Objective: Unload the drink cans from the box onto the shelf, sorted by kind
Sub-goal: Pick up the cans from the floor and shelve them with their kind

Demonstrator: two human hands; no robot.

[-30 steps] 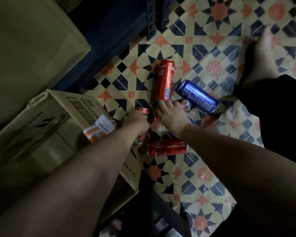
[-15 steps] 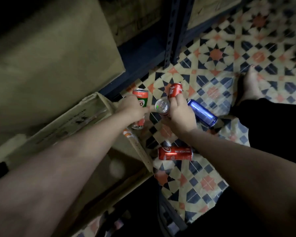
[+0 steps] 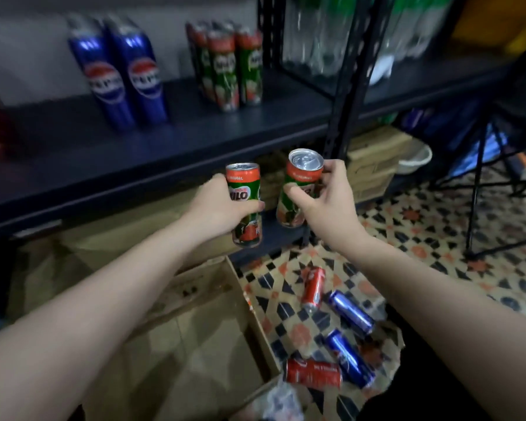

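The left hand [image 3: 222, 205] grips one slim green-and-red Milo can [image 3: 244, 205] and the right hand [image 3: 318, 199] pinches a second slim Milo can [image 3: 299, 189], both upright in the air just below the front edge of the dark flat metal shelf [image 3: 195, 138]. To do this step well, each should probably be lifted clear of the edge and stood beside the group of matching Milo cans [image 3: 228, 68], well apart from the two tall glossy blue Pepsi cans [image 3: 119, 74]. Smooth cylinders tip easily, so a flat set-down matters; red cola cans [image 3: 313, 288] and blue cans [image 3: 351, 311] lie on the patterned tile floor [image 3: 438, 232] beside the open brown cardboard box [image 3: 195, 329]
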